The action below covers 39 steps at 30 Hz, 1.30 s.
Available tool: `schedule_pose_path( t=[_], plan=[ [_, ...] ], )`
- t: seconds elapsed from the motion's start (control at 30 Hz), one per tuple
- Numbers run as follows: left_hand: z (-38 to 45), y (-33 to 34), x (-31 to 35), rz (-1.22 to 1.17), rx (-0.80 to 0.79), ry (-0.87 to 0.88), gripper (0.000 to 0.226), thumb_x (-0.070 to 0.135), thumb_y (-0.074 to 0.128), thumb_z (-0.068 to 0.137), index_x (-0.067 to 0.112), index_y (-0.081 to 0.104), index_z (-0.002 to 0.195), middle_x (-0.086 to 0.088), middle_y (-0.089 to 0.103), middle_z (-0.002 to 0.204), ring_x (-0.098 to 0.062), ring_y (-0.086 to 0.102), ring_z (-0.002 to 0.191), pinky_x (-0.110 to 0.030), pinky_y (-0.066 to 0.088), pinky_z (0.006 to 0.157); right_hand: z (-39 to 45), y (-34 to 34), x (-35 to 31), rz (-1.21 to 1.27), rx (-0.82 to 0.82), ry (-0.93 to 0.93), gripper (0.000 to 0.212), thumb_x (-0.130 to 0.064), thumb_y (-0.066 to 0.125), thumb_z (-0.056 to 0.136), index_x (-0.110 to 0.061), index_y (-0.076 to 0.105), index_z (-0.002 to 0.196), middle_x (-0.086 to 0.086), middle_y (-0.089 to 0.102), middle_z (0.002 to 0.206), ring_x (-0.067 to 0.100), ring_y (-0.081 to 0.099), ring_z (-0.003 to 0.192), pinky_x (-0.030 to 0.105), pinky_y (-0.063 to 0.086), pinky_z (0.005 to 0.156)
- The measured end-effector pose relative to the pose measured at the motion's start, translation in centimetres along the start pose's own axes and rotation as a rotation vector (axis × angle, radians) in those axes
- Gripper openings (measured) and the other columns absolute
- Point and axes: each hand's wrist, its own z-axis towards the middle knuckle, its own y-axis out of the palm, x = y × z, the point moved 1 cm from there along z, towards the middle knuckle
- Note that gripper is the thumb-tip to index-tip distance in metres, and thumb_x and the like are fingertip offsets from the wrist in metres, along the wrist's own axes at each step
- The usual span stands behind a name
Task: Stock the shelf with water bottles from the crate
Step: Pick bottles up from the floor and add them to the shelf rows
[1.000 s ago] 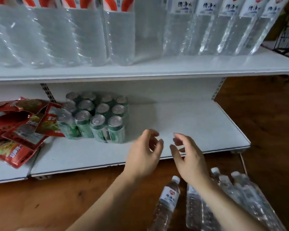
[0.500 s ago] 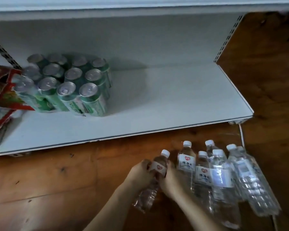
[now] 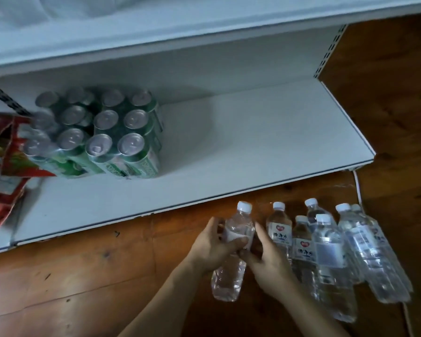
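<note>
- Clear water bottle [image 3: 231, 249], lower centre of frame, gripped by left hand [image 3: 213, 246] and right hand [image 3: 265, 261], fingers curled round it.
- White shelf [image 3: 253, 147] above; green cans [image 3: 102, 135] upper left.

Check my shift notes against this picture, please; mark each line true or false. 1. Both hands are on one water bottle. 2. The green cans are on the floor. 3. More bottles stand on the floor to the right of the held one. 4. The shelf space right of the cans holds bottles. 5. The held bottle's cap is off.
1. True: the left hand and right hand both hold the water bottle.
2. False: the green cans stand on the lower shelf.
3. True: the other bottles are grouped on the wooden floor.
4. False: that part of the shelf is bare.
5. False: its white cap is on.
</note>
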Motion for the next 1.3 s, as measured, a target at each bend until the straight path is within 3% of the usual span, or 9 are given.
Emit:
schedule_pose_path(
  t=[0.13, 0.27, 0.37, 0.5, 0.7, 0.9, 1.1, 1.2, 1.3],
  plan=[
    [-2.1, -1.6, 5.5, 0.098, 0.017, 0.208, 0.062, 0.061, 0.078, 0.071, 0.034, 0.055, 0.122, 0.013, 0.068, 0.112, -0.004, 0.067, 0.099, -0.034, 0.057, 0.09, -2.6, -4.0, -4.2, 0.045, 0.112, -0.14, 0.078, -0.038, 0.066, 0.093, -0.061, 0.016, 0.148, -0.015, 0.059, 0.132, 0.006, 0.06, 0.116, 0.036, 0.053, 0.097],
    [-5.9, -2.6, 12.0, 0.093, 0.036, 0.454, 0.05, 0.055, 0.079, 0.074, 0.039, 0.054, 0.114, 0.019, 0.067, 0.105, 0.009, 0.063, 0.092, -0.013, 0.052, 0.076, -6.4, -9.4, -9.0, 0.03, 0.209, -0.25, 0.073, -0.043, 0.067, 0.09, -0.054, 0.024, 0.148, -0.015, 0.06, 0.133, 0.002, 0.061, 0.113, 0.038, 0.055, 0.095],
    [-9.1, -3.3, 17.0, 0.055, 0.107, 0.653, 0.054, 0.062, 0.074, 0.069, 0.035, 0.058, 0.112, 0.016, 0.07, 0.103, 0.003, 0.064, 0.092, -0.02, 0.053, 0.075, -9.5, -13.6, -12.9, 0.014, 0.249, -0.351, 0.067, -0.056, 0.063, 0.082, -0.052, 0.035, 0.143, -0.019, 0.066, 0.122, 0.003, 0.066, 0.107, 0.043, 0.056, 0.092],
    [-12.7, -4.5, 23.0, -0.003, 0.217, 0.834, 0.047, 0.054, 0.078, 0.072, 0.034, 0.06, 0.111, 0.018, 0.071, 0.103, 0.003, 0.066, 0.095, -0.022, 0.053, 0.08, -12.1, -17.5, -16.6, 0.036, 0.307, -0.453, 0.059, -0.059, 0.063, 0.08, -0.045, 0.045, 0.134, -0.016, 0.07, 0.115, 0.006, 0.071, 0.098, 0.047, 0.057, 0.088],
    [-16.5, -6.9, 30.3, 0.012, 0.356, 1.009, 0.045, 0.058, 0.074, 0.077, 0.04, 0.056, 0.114, 0.02, 0.068, 0.108, -0.001, 0.065, 0.1, -0.033, 0.055, 0.086, -13.4, -20.3, -22.0, -0.069, 0.423, -0.653, 0.081, -0.046, 0.077, 0.081, -0.048, 0.027, 0.145, -0.024, 0.064, 0.115, -0.001, 0.064, 0.104, 0.026, 0.056, 0.084],
    [-18.3, -10.0, 35.3, -0.045, 0.557, 1.075, 0.035, 0.042, 0.077, 0.084, 0.038, 0.059, 0.114, 0.02, 0.071, 0.106, 0.001, 0.066, 0.099, -0.022, 0.052, 0.084, -11.2, -22.7, -28.4, -0.043, 0.49, -0.822, 0.082, -0.04, 0.081, 0.077, -0.04, 0.033, 0.144, -0.026, 0.063, 0.101, 0.001, 0.062, 0.098, 0.005, 0.045, 0.07],
    [-15.1, -12.8, 37.2, 0.016, 0.668, 0.998, 0.06, 0.069, 0.058, 0.084, 0.034, 0.051, 0.132, 0.012, 0.067, 0.118, -0.009, 0.063, 0.111, -0.04, 0.052, 0.097, -7.0, -22.4, -33.2, -0.032, 0.566, -0.89, 0.092, -0.046, 0.079, 0.077, -0.029, 0.028, 0.152, 0.003, 0.068, 0.123, 0.026, 0.064, 0.104, 0.023, 0.037, 0.069],
    [-12.7, -14.0, 36.2, 0.136, 0.669, 0.9, 0.066, 0.068, 0.051, 0.09, 0.04, 0.036, 0.148, 0.011, 0.055, 0.139, -0.008, 0.048, 0.131, -0.036, 0.043, 0.109, -4.3, -21.3, -34.1, 0.004, 0.537, -0.916, 0.09, -0.049, 0.075, 0.08, -0.037, 0.023, 0.152, -0.003, 0.063, 0.134, 0.023, 0.063, 0.114, 0.029, 0.049, 0.08],
    [-10.7, -14.9, 34.4, 0.202, 0.661, 0.816, 0.06, 0.055, 0.049, 0.098, 0.031, 0.034, 0.151, 0.009, 0.047, 0.147, -0.011, 0.041, 0.138, -0.027, 0.035, 0.105, -2.2, -20.1, -34.4, 0.006, 0.554, -0.917, 0.088, -0.045, 0.074, 0.083, -0.034, 0.022, 0.154, -0.001, 0.059, 0.14, 0.024, 0.06, 0.119, 0.031, 0.05, 0.088]
  ],
)
